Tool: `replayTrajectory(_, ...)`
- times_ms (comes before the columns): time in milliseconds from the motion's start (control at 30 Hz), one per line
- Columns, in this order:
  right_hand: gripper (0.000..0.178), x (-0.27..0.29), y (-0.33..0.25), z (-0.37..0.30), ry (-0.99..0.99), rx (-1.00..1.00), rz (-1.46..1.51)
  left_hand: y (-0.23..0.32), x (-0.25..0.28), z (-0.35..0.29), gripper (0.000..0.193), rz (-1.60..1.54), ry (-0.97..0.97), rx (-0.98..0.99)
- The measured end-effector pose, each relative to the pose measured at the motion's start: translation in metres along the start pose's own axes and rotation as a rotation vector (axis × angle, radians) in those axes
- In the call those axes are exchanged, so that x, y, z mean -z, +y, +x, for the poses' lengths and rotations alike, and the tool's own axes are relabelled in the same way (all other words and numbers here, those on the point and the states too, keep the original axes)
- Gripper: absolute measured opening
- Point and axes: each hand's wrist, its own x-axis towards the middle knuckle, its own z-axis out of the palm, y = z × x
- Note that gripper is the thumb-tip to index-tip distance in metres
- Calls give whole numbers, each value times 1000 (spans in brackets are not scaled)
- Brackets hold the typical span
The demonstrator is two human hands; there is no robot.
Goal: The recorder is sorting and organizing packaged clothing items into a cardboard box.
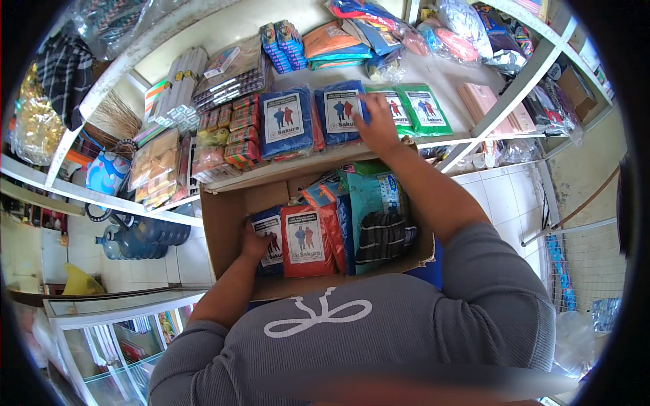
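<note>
A cardboard box (227, 223) stands open in front of my body, with flat plastic-wrapped raincoat packets upright in it. My left hand (253, 242) is at the box's left side, thumb over the front of a blue raincoat packet (272, 238); its other fingers are mostly hidden. Beside that packet leans a red raincoat packet (306, 242). Up on the shelf, my right hand (376, 123) has its fingers spread at the right edge of another blue raincoat packet (340, 111). Green raincoat packets (424, 111) lie just right of this hand.
More blue packaging (287, 122) and small striped boxes (242, 143) sit left on the white shelf (453, 141). Dark plaid cloth (382, 237) fills the box's right side. White shelf posts (504, 101) slant at the right. A glass case (115, 352) and water jugs (145, 237) stand left.
</note>
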Motion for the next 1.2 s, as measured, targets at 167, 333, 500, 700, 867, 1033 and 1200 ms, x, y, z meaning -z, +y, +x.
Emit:
replayTrajectory(167,62,50,-56,-100,-876,34,49,-7,-27,-7,105,432,-86,26)
replayTrajectory(333,85,106,-94,-138,-1136,-52,-193,-10,2,6,110,20,42,172)
replayTrajectory(500,87,126,-92,-148,-1339,-80,-270,21,16,-13,76,-397,63,242)
replayTrajectory(700,46,112,-49,-131,-1013,59,-172,32,17,-68,42,-347,-271,154)
replayTrajectory(867,32,107,9,-50,-122,-62,-500,-4,-1,-54,43,-292,-365,129)
replayTrajectory(1033,73,97,95,-42,-402,-379,-1125,15,4,-57,43,-219,-337,59)
replayTrajectory(1200,67,84,138,-30,-636,-499,-849,-15,3,-44,42,-226,-385,165)
